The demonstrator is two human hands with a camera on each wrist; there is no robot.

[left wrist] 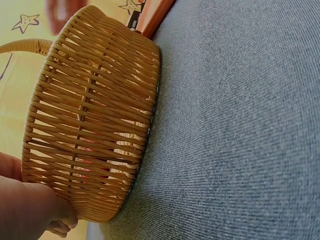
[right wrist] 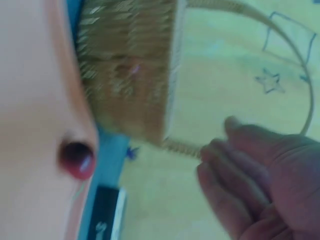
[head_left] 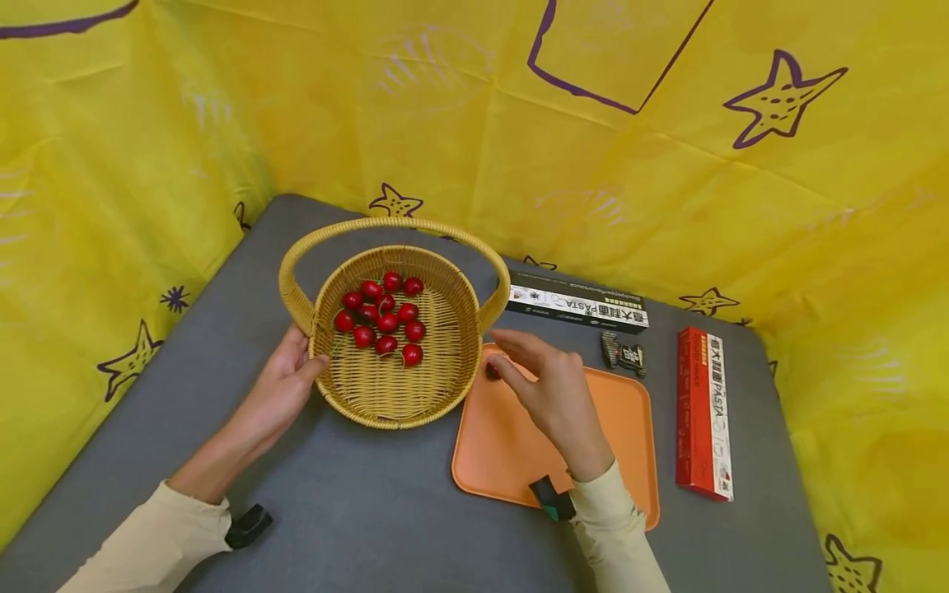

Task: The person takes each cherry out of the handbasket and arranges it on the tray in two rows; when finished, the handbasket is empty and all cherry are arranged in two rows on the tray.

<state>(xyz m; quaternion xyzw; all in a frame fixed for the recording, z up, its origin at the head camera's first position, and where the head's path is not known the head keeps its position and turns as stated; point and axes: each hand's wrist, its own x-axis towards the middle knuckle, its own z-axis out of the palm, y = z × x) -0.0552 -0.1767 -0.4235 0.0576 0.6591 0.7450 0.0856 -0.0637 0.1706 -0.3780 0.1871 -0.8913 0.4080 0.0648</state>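
A wicker basket (head_left: 371, 387) with a tall handle holds several red cherries (head_left: 386, 322) on its floor. My left hand (head_left: 285, 375) grips its left rim, thumb over the edge; the left wrist view shows the fingers (left wrist: 37, 207) against the woven side (left wrist: 95, 110). To the right of the basket my right hand (head_left: 552, 395) is over the orange tray (head_left: 623, 428), fingers loosely bent and holding nothing. One dark red cherry (head_left: 493, 371) lies on the tray near its upper left corner; in the right wrist view this cherry (right wrist: 77, 160) is apart from the right hand (right wrist: 265, 180).
A black pasta box (head_left: 578, 303) lies behind the tray, with a small dark packet (head_left: 624, 355) in front of it. The red pasta box (head_left: 703, 413) is at the right on the grey table (head_left: 356, 511). Yellow cloth (head_left: 474, 123) hangs around the table.
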